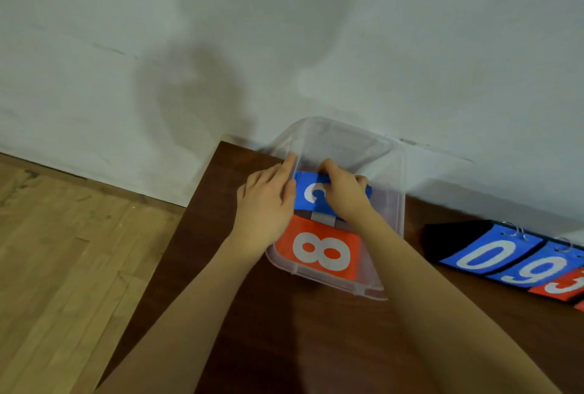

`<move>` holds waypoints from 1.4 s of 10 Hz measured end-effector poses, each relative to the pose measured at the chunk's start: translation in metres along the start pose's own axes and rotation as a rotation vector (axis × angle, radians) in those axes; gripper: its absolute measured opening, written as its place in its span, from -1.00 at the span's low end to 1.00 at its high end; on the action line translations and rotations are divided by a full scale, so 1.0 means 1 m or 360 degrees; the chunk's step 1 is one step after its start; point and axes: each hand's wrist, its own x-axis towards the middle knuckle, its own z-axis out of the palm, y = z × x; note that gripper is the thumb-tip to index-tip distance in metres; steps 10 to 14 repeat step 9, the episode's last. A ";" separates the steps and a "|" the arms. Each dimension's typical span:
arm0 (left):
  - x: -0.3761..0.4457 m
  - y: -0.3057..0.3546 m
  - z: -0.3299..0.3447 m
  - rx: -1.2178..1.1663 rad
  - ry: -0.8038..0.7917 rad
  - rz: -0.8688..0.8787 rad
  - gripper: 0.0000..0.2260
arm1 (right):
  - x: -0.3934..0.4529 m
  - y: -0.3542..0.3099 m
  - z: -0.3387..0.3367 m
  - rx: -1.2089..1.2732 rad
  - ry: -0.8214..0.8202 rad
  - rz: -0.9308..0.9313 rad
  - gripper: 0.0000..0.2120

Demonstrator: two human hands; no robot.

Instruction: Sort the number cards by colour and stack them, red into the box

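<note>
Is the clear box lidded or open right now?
Open: both hands reach inside the clear box onto the cards; no lid visible.

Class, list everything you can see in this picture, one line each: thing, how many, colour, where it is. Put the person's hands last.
Plastic box: one, clear, on the table against the wall.
Red card: one, red with a white 8, lying in the near end of the box.
Blue card: one, blue with a white digit partly hidden, in the box beyond the red card.
Flip scoreboard: one, black, showing blue 0 and 9 cards and part of a red card, on the table at the right.
Table: one, dark brown.
Floor: light wood, left.
Wall: white, behind.
Left hand: fingers straight, at the blue card's left edge.
Right hand: fingers curled over the blue card.
</note>
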 end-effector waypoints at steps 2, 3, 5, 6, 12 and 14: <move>0.001 -0.002 0.002 0.0089 0.0084 0.0089 -0.58 | 0.011 0.003 0.014 -0.0176 0.0044 0.0010 -0.69; 0.003 -0.002 0.003 0.0180 0.0125 0.0138 -0.58 | 0.017 0.006 0.018 -0.0286 0.0023 0.0018 -0.64; 0.003 -0.003 0.004 0.0159 0.0129 0.0150 -0.58 | 0.018 0.016 0.032 -0.0264 -0.0099 0.0119 -0.60; 0.004 -0.002 0.001 0.0172 0.0142 0.0170 -0.59 | 0.013 0.005 0.019 -0.0237 0.0038 0.0043 -0.60; -0.006 0.043 -0.041 0.0042 0.0261 0.0180 -0.70 | -0.063 -0.022 -0.090 0.0677 0.0642 -0.0051 -0.77; -0.006 0.043 -0.041 0.0042 0.0261 0.0180 -0.70 | -0.063 -0.022 -0.090 0.0677 0.0642 -0.0051 -0.77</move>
